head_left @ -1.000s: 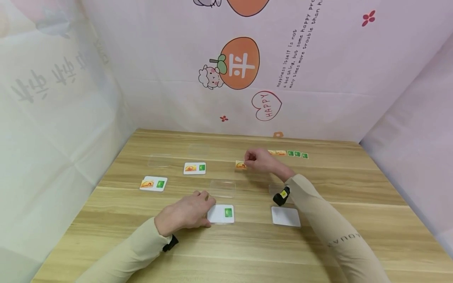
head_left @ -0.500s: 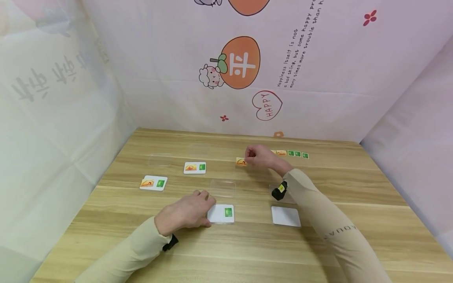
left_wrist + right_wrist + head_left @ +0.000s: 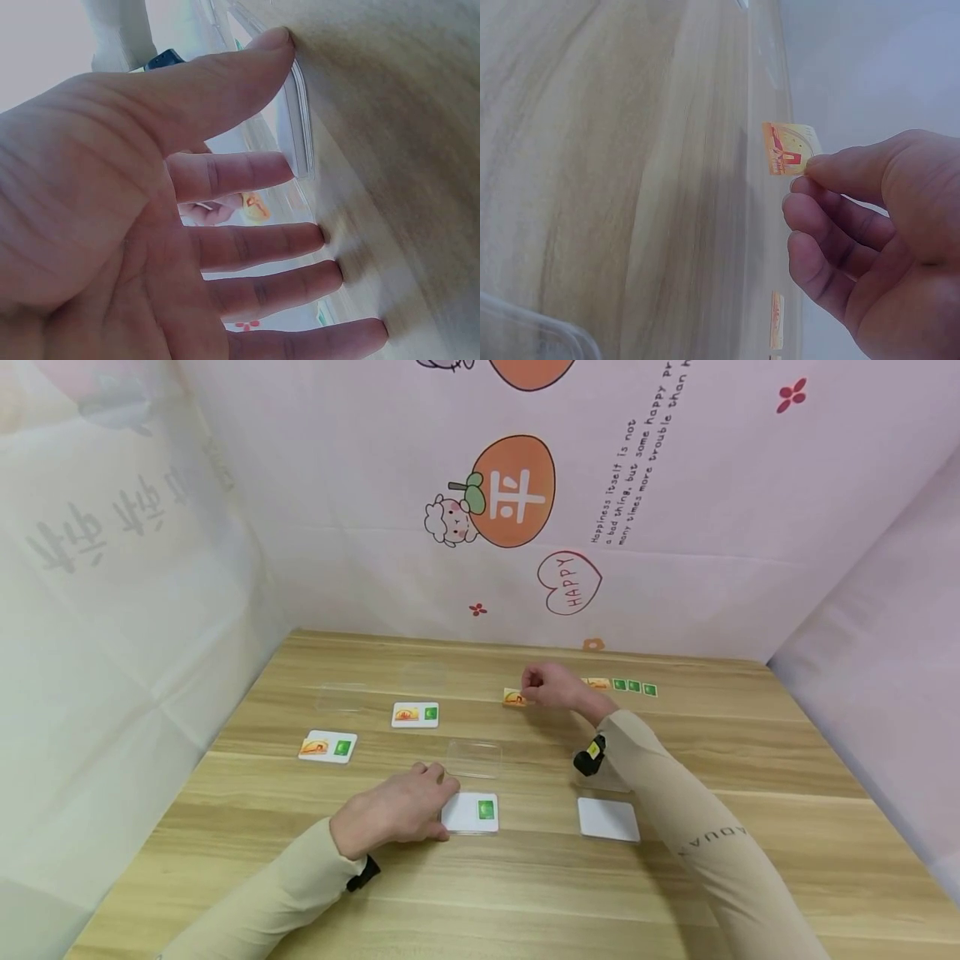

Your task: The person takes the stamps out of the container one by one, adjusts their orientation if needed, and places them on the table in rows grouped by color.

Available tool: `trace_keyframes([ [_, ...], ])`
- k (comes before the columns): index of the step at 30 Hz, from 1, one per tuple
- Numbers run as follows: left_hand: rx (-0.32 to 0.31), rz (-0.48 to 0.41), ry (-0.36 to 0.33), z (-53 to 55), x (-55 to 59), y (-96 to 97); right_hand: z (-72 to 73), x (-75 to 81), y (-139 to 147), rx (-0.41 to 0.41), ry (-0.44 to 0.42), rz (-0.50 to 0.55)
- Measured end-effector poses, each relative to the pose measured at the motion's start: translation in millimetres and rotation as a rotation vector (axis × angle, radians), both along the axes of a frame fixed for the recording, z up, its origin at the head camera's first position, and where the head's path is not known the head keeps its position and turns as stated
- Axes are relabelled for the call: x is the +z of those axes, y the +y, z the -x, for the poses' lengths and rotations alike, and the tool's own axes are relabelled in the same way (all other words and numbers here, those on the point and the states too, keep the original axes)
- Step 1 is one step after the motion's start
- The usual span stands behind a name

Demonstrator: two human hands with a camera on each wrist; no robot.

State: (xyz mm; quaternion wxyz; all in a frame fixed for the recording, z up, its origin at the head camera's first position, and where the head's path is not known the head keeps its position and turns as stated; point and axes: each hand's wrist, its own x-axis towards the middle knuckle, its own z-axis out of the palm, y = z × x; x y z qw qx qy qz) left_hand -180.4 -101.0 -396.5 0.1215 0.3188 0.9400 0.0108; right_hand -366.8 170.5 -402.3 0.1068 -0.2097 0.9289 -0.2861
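Note:
In the head view my right hand (image 3: pixel 557 685) pinches a small orange stamp (image 3: pixel 513 697) above the table. Thumb and index finger grip one corner of it in the right wrist view, its orange printed face (image 3: pixel 786 150) turned to the camera. My left hand (image 3: pixel 397 810) rests on the table with long, spread fingers. Its thumb and index finger (image 3: pixel 240 169) touch the left edge of a white card (image 3: pixel 459 812). A green stamp (image 3: pixel 486 810) lies at that card's right side. Several green stamps (image 3: pixel 634 687) and orange stamps (image 3: pixel 597 683) lie in a row beyond my right hand.
Two white cards, one nearer (image 3: pixel 327 747) and one farther (image 3: pixel 415 715), each bear an orange and a green stamp. A bare white card (image 3: pixel 608 819) lies right of centre. Clear plastic covers (image 3: pixel 474 759) lie about the wooden table (image 3: pixel 450 893). Printed cloth (image 3: pixel 360 568) encloses it.
My right hand, still pinching the orange stamp, shifts very slightly up in the head view and its forearm swings a little left. The left hand stays at the card.

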Motion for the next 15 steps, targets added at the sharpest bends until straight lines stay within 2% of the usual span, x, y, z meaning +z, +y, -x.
trace_keyframes([
  [15, -0.006, -0.002, -0.004, 0.4, 0.5, -1.6, 13.4, -1.2, 6, 0.005, -0.047, 0.014],
])
